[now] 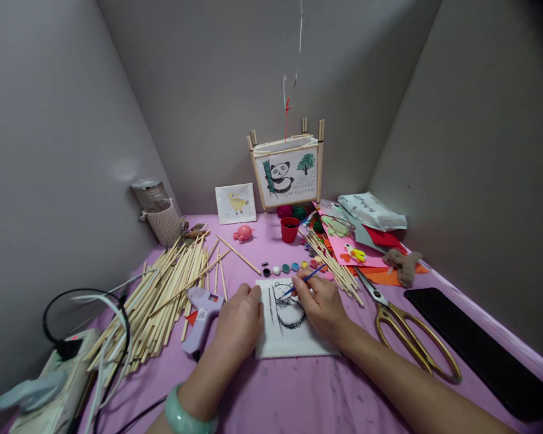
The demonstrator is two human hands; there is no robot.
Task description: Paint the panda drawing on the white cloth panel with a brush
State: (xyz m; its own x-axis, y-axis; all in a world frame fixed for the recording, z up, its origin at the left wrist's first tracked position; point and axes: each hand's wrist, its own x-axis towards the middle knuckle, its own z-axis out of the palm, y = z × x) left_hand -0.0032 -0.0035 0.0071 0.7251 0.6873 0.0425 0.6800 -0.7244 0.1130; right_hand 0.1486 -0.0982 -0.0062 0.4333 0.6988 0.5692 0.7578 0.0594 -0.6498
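A white sheet (pixel 271 348) with a black painted figure and dark upright lines lies flat before me. My right hand (pixel 322 306) is closed round a thin blue paintbrush (pixel 315 271), whose tip is over the upper part of the figure. At the sheet's left edge, my left hand (pixel 241 318) is closed, with the thumb pressed along that edge; its underside is hidden. Just beyond the sheet stands a row of small paint pots (pixel 286 268). A lilac glue gun (pixel 203 319) lies left of my left hand.
Wooden sticks (pixel 172 295) are heaped at left, near a power strip (pixel 57 386) with cables. Gold-handled scissors (pixel 402 337) and a black slab (pixel 470 343) lie at right. Behind stand a red cup (pixel 289 230), a chick picture (pixel 236 203) and a stick-framed panda lantern (pixel 286 178).
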